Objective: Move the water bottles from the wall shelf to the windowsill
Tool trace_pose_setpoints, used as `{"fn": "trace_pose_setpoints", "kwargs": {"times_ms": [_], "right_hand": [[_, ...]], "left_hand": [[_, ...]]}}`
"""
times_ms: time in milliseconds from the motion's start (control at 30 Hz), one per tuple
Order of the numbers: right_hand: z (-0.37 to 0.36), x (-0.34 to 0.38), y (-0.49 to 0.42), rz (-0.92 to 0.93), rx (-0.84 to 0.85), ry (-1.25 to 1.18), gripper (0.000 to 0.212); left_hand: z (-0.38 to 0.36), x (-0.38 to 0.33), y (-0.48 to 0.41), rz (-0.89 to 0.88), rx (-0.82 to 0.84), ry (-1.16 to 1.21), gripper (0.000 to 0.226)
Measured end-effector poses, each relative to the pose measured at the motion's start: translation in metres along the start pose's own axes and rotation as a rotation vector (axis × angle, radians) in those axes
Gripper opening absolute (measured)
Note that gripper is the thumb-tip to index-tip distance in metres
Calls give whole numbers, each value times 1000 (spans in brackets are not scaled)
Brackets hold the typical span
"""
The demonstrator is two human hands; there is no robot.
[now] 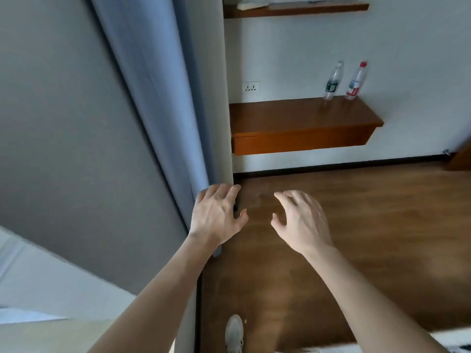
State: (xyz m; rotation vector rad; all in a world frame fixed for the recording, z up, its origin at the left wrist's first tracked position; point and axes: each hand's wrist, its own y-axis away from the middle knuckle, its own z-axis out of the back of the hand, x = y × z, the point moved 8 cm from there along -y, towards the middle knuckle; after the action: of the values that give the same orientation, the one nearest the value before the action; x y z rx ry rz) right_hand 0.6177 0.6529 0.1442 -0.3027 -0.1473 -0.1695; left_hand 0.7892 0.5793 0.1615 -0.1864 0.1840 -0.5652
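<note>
Two clear water bottles stand upright on the brown wall shelf (293, 118) at the upper right. The left bottle (332, 81) has a dark green label and a clear cap; the right bottle (355, 81) has a red label and a red cap. My left hand (216, 215) and my right hand (300, 220) reach forward side by side over the wooden floor, well short of the shelf. Both hands hold nothing and their fingers are spread and loosely bent. The pale windowsill (38, 276) lies at the lower left.
A blue curtain (153, 98) hangs along the wall corner, just left of my left hand. A second, higher shelf (293, 10) sits at the top. A wall socket (251, 87) is left of the bottles. My shoe (234, 332) shows at the bottom.
</note>
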Motion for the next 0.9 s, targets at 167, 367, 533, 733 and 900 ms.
{"fn": "trace_pose_setpoints", "kwargs": {"times_ms": [167, 367, 533, 733, 900], "right_hand": [[-10, -20, -72, -85, 24, 33, 50], [-14, -69, -123, -211, 36, 62, 50], [-18, -123, -153, -291, 25, 67, 50], [-24, -199, -203, -356, 9, 53, 47], [-27, -292, -269, -379, 15, 49, 50]], "left_hand": [[-26, 8, -91, -73, 34, 22, 59], [-53, -22, -182, -169, 67, 48, 59], [-73, -55, -241, -244, 94, 102, 58], [-103, -102, -325, -297, 72, 119, 56], [-137, -156, -412, -311, 63, 108, 56]]}}
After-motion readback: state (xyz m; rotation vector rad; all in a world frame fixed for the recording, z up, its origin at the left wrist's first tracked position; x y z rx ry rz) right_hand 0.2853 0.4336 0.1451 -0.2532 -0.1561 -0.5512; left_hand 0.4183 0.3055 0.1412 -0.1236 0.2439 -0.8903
